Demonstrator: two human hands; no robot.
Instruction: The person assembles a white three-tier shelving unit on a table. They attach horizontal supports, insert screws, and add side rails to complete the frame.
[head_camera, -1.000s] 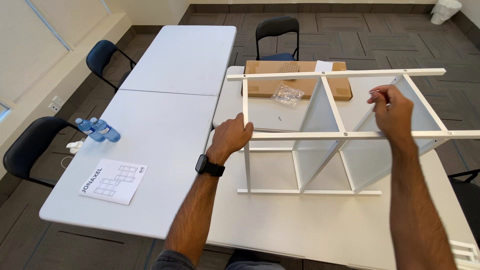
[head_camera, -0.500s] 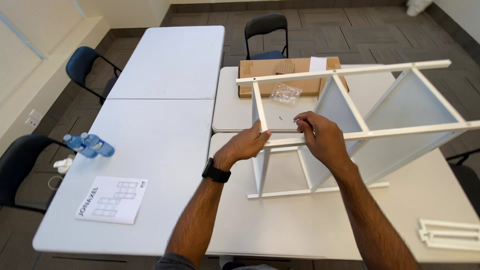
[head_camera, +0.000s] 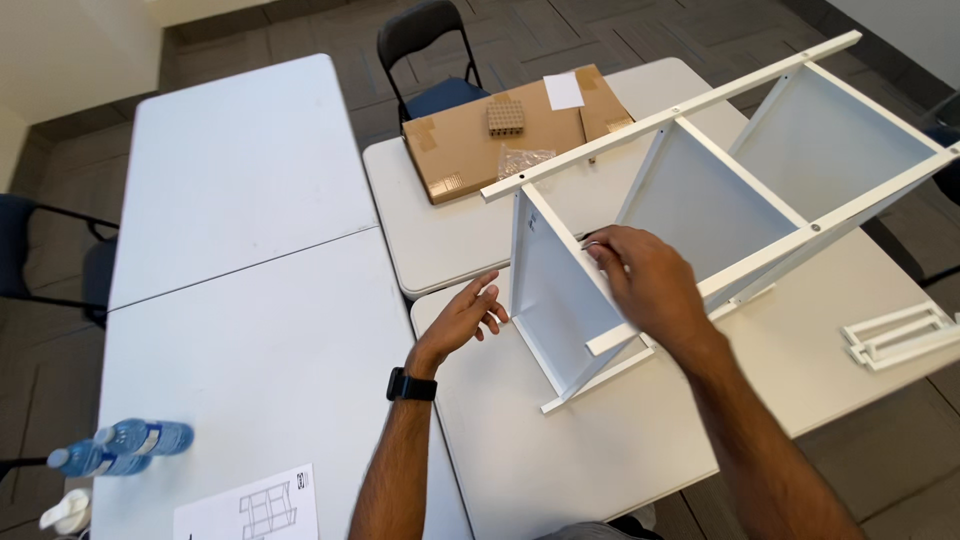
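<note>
Steadying the white shelf frame (head_camera: 700, 190) is the step in hand, as I judge it: the frame stands tilted on the counter (head_camera: 620, 450), resting on its near lower corner, with its far end raised toward the upper right.

Right hand (head_camera: 650, 285): grip closed over the upper edge of the frame's end panel, fingers curled on the rail, holding the frame at its tilt.

Left hand (head_camera: 465, 320): grip open, fingers spread, palm toward the outer face of the same end panel. It is just beside the panel; contact cannot be confirmed. A black watch (head_camera: 411, 385) sits on this wrist.

Next move, by my estimate: the frame needs support at both sides of the end panel before it is turned or lowered, since one corner carries its weight and it could slide on the smooth counter.

Packages and papers:
- Flat brown cardboard box (head_camera: 500, 140), far side of the counter, beyond the frame. A small white label (head_camera: 563, 90) lies on its top near the right end; a small tan block (head_camera: 505, 117) sits near its middle.
- Clear plastic bag (head_camera: 525, 160) at the box's near edge; contents too small to tell.
- White instruction sheet (head_camera: 250, 505) with a line drawing of a shelf unit, lower left.
- Two blue bottles (head_camera: 120, 445) lying beside the sheet.
- Loose white rails (head_camera: 895, 335) at the right edge.
</note>
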